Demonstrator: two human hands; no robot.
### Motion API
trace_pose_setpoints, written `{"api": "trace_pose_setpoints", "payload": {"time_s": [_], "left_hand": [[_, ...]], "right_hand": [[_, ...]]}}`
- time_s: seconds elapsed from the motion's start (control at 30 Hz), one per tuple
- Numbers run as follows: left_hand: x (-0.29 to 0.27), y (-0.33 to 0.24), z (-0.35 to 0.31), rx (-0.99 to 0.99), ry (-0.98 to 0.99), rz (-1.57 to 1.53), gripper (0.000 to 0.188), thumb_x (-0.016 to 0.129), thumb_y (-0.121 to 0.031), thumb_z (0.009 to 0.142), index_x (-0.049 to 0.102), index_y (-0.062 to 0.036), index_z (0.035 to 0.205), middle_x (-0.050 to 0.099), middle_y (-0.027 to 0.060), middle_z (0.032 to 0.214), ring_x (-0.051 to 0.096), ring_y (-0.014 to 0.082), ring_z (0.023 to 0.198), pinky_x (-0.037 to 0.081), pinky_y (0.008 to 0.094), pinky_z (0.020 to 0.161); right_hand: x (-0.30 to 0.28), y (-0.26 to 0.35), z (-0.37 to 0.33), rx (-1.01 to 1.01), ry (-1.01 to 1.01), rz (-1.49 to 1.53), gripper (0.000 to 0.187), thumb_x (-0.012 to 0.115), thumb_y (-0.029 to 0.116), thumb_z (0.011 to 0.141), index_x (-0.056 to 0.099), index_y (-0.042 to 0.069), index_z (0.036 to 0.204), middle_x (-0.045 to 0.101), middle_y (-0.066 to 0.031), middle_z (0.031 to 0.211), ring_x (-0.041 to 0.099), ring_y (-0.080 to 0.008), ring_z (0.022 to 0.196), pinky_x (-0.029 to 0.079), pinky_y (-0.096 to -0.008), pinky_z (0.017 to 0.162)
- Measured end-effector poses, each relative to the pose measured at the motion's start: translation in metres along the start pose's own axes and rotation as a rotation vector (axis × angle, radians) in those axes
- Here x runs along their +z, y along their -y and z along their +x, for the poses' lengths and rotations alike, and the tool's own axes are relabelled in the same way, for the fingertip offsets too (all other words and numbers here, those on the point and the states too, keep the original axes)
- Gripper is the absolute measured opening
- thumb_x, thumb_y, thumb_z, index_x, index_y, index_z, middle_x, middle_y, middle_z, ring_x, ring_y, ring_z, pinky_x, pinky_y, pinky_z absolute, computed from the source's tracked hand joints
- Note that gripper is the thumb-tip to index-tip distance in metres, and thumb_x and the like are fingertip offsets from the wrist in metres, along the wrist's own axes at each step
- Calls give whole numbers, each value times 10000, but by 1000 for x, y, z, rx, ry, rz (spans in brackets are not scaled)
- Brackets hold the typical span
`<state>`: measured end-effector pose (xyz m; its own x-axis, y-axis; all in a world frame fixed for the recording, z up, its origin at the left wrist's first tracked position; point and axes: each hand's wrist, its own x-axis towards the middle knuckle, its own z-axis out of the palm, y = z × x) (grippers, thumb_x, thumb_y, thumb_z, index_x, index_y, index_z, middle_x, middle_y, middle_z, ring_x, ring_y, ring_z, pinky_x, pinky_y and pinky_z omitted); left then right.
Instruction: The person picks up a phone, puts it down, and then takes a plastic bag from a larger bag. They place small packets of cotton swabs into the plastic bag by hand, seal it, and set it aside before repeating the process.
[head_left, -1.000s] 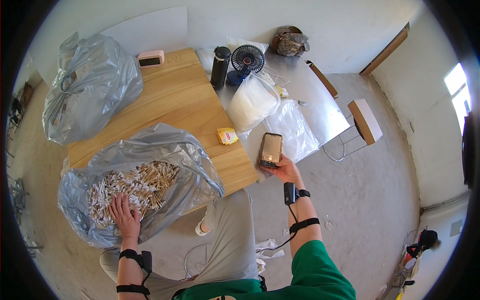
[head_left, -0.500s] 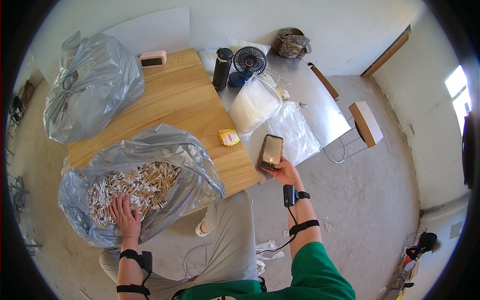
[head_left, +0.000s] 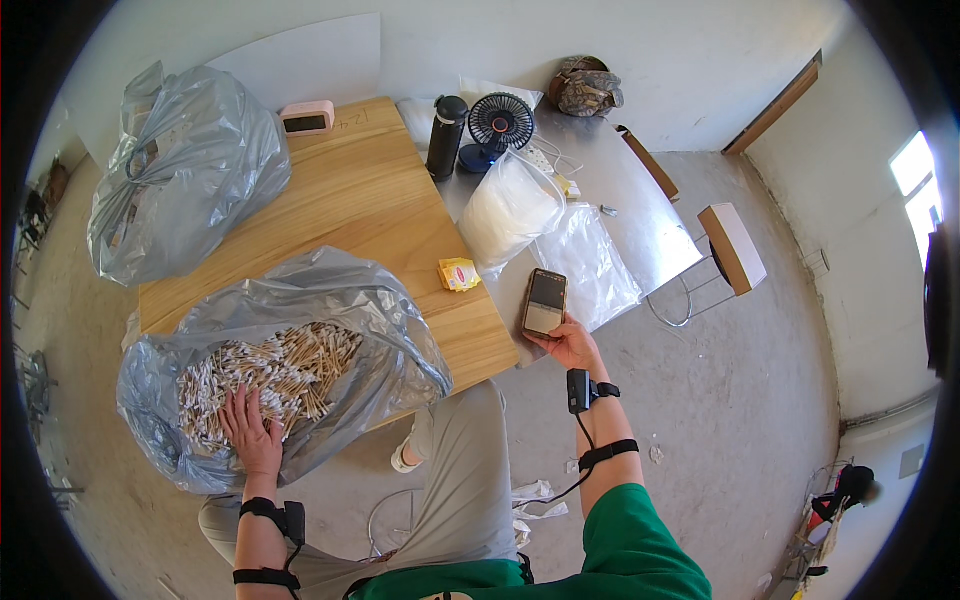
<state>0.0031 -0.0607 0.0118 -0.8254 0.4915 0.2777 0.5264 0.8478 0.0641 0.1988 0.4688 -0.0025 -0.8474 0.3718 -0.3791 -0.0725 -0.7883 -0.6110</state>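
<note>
My left hand [head_left: 252,430] lies open and flat, fingers stretched out, on a heap of cotton swabs [head_left: 285,368] with wooden sticks and white tips. The swabs fill a grey translucent plastic bag [head_left: 395,350] whose mouth gapes at the near left of the wooden table. My right hand [head_left: 572,345] grips the lower end of a smartphone [head_left: 545,303], its screen turned up, beside the table's right corner. Part of that hand is hidden beneath the phone. A small yellow packet [head_left: 458,275] sits on the wood between the bag and the phone.
A second full grey bag [head_left: 190,180] stands at the far left of the wooden table [head_left: 350,200], near a pink clock-like box [head_left: 306,118]. On the metal table are a black bottle [head_left: 446,138], a small fan [head_left: 500,125], white plastic bags [head_left: 510,210] and a camouflage cap [head_left: 584,86]. A stool [head_left: 733,250] stands right.
The picture on the phone's screen has changed, with a darker upper part now. Both hands stay in nearly the same places.
</note>
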Motion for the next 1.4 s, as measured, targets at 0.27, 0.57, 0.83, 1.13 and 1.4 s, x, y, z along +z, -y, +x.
{"api": "trace_pose_setpoints", "payload": {"time_s": [0.27,0.57,0.83,1.13,1.4], "left_hand": [[1,0,0,4,-2,6,562,564,-206,767,403,-101,1295,329,96,1403,238,333,1322,123,513,1094],[2,-1,0,3,-10,-1,599,573,-179,731,399,-100,1299,336,97,1396,236,331,1325,125,514,1095],[1,-1,1,5,-13,1,595,576,-178,734,398,-99,1296,344,98,1390,248,337,1318,127,522,1092],[0,0,0,-8,-1,9,568,568,-195,761,399,-101,1295,346,98,1389,255,344,1311,133,528,1087],[1,0,1,11,-12,-1,576,568,-182,753,397,-99,1297,340,100,1392,246,343,1318,136,528,1087]], "right_hand": [[-4,0,1,7,15,4,598,341,-157,697,349,-3,1275,459,-208,1251,488,-374,1140,395,-510,1007],[-6,-3,2,-36,-9,45,435,371,58,862,362,15,1295,490,-176,1237,502,-333,1134,430,-501,963],[-7,-13,10,-91,-81,30,375,366,213,940,425,51,1272,523,-139,1217,531,-281,1094,456,-476,922],[-9,-9,23,80,-220,30,388,393,113,913,374,-4,1282,500,-185,1223,512,-327,1120,424,-473,970],[-25,-13,23,26,-142,-54,437,408,53,788,442,-32,1215,537,-194,1177,544,-333,1072,428,-487,969]]}}
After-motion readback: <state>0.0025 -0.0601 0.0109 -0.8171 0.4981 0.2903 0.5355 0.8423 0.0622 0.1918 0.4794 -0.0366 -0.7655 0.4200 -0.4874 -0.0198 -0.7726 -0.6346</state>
